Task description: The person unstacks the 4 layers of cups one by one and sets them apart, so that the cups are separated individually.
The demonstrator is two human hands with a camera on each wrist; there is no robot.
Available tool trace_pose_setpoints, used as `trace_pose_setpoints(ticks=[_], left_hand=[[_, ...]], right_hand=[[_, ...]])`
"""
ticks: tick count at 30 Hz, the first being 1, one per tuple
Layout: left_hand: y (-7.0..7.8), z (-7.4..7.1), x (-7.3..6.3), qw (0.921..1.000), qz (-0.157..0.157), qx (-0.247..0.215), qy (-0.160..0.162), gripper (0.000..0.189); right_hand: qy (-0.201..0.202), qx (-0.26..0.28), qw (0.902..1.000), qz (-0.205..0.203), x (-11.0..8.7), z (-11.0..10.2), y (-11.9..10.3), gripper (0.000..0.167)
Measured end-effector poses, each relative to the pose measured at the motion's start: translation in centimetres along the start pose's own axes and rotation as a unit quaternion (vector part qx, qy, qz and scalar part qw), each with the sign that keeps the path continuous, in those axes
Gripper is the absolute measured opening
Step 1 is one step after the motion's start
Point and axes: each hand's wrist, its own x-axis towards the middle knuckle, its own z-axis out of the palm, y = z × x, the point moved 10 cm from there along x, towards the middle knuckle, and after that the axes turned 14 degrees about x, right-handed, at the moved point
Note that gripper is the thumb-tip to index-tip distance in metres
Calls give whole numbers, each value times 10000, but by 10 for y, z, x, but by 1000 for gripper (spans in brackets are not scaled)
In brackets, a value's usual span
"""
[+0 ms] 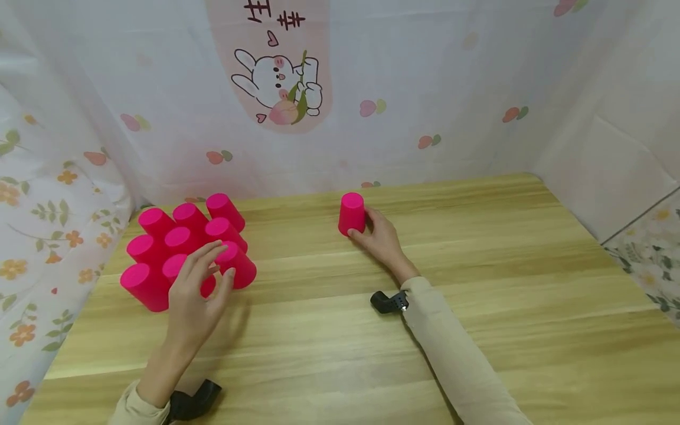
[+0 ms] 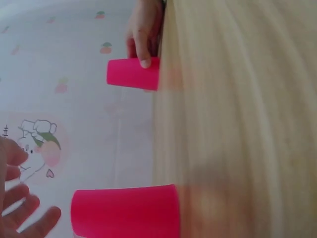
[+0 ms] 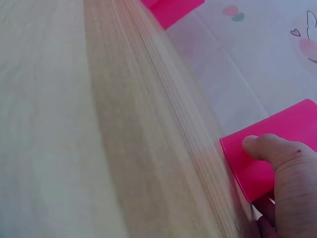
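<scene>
A bright pink cup (image 1: 350, 219) stands upside down near the back of the table, and my right hand (image 1: 383, 241) grips it low on its right side. In the right wrist view the thumb presses the wall of this cup (image 3: 292, 126) close to its rim. My left hand (image 1: 192, 293) hovers over a cluster of several matching upside-down cups on the left, fingers loosely bent and apart from the thumb. Nearest to it is the front right cup (image 1: 241, 270) of the cluster. Left wrist view: the fingers (image 2: 22, 210) hang beside a cup (image 2: 126, 213), with nothing between them.
The wood-patterned table (image 1: 319, 342) ends at a white printed curtain (image 1: 404, 71) behind. A flowered cloth (image 1: 42, 236) hangs along the left side. Black wrist devices (image 1: 386, 302) sit at both sleeves. The clustered cups (image 1: 143, 248) stand tightly side by side.
</scene>
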Motion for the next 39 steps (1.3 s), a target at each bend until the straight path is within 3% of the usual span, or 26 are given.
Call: trace_pose_setpoints(ticks=[5, 12, 20, 26, 32, 39], left_hand=[[9, 1, 0, 9989, 459, -58, 76, 55], [20, 1, -2, 9972, 737, -89, 81, 52], [27, 3, -5, 9963, 847, -103, 15, 50], [27, 7, -9, 9964, 766, -170, -309, 51], [33, 9, -8, 9952, 863, -250, -390, 49], [38, 13, -8, 9942, 911, -306, -491, 48]], right_hand=[[30, 135, 9999, -80, 4, -1, -4, 62], [-133, 397, 9991, -3, 4, 8, -13, 58], [-1120, 814, 9904, -10, 5, 72, -51, 56], [-1863, 741, 9797, -28, 1, 123, -76, 56], [-2176, 512, 9745, -162, -3, 155, -90, 56], [-2136, -33, 9765, -291, -6, 166, -95, 58]])
